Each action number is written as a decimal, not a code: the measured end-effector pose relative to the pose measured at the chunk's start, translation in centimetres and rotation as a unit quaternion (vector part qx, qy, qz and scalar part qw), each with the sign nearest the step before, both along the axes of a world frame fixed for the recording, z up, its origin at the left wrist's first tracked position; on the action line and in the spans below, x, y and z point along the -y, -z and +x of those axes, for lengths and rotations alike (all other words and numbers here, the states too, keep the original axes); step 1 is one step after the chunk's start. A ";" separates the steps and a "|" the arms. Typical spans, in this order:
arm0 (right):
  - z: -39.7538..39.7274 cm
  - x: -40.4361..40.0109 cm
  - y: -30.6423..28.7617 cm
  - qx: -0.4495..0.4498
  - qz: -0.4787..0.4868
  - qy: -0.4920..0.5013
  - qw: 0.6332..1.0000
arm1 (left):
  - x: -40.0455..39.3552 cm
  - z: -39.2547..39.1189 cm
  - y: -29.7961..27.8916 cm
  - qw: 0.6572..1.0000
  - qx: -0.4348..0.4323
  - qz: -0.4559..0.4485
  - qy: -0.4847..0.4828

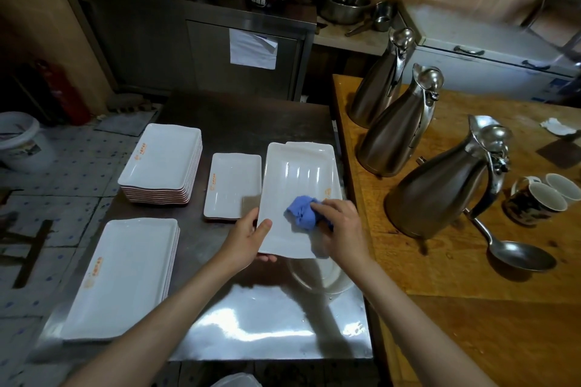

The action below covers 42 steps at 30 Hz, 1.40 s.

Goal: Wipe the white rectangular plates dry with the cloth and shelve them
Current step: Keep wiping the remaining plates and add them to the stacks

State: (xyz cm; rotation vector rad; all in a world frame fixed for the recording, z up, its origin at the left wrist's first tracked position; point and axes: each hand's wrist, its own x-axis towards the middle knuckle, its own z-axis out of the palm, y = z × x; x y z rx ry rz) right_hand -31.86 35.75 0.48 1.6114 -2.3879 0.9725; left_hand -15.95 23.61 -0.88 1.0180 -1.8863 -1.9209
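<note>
As fingers (pixel 338 223) press cloth (pixel 303 212), plate (pixel 295 176) seemingly empty

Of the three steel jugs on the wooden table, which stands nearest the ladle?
The nearest steel jug, closest to the camera: the ladle lies just beside its base. The middle jug and the far jug stand further back.

— Can you read anything from where you stand?

— No. Your white plates carry small orange printed marks: one on the held plate (pixel 298 185), others on the tall stack (pixel 162 160), the small plate (pixel 232 185) and the near stack (pixel 125 276). All are too small and blurred to make out. The paper sheet (pixel 253 48) on the steel cabinet (pixel 157 41) looks blank.
</note>
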 end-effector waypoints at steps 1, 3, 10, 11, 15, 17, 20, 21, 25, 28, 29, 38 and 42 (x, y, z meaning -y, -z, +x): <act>-0.4 0.5 -0.5 0.023 -0.016 0.023 0.999 | -0.2 0.0 -0.1 1.000 -0.003 -0.002 0.004; -0.9 1.4 -1.4 0.077 -0.026 0.080 0.994 | -0.5 -0.1 -0.3 1.000 -0.009 -0.001 0.007; -2.3 3.8 -2.4 0.115 -0.049 0.156 0.980 | -1.0 0.1 -0.5 0.999 -0.007 0.004 0.033; -2.4 4.0 -2.4 0.115 -0.044 0.164 0.979 | -1.2 0.1 -0.6 0.999 -0.005 0.006 0.035; -2.2 4.6 -2.5 0.140 -0.044 0.158 0.977 | -1.5 -0.1 -0.6 0.999 -0.006 0.019 0.036; -2.1 4.7 -2.6 0.151 -0.042 0.147 0.977 | -1.4 -0.1 -0.6 0.999 -0.005 0.024 0.038; -1.6 4.9 -2.7 0.169 -0.033 0.133 0.976 | -1.2 0.0 -0.6 0.999 -0.006 0.036 0.036; -1.3 5.0 -2.6 0.172 -0.033 0.123 0.977 | -1.2 -0.1 -0.6 0.999 -0.008 0.042 0.033; 0.3 4.9 -2.1 0.179 0.001 0.080 0.981 | -1.1 -0.2 -0.6 0.998 -0.017 0.053 0.020; 1.6 4.4 -1.7 0.185 0.028 0.044 0.981 | -0.8 -0.2 -0.3 0.998 -0.025 0.053 0.004; 2.0 4.2 -1.5 0.187 0.039 0.033 0.981 | -0.7 -0.1 -0.1 0.998 -0.025 0.052 -0.003; 4.1 2.6 0.2 0.245 0.079 -0.037 0.966 | 0.1 0.7 1.1 0.997 0.000 -0.044 -0.065; 4.5 2.6 0.4 0.222 0.127 -0.064 0.965 | 0.5 1.6 1.4 0.995 -0.005 0.042 -0.091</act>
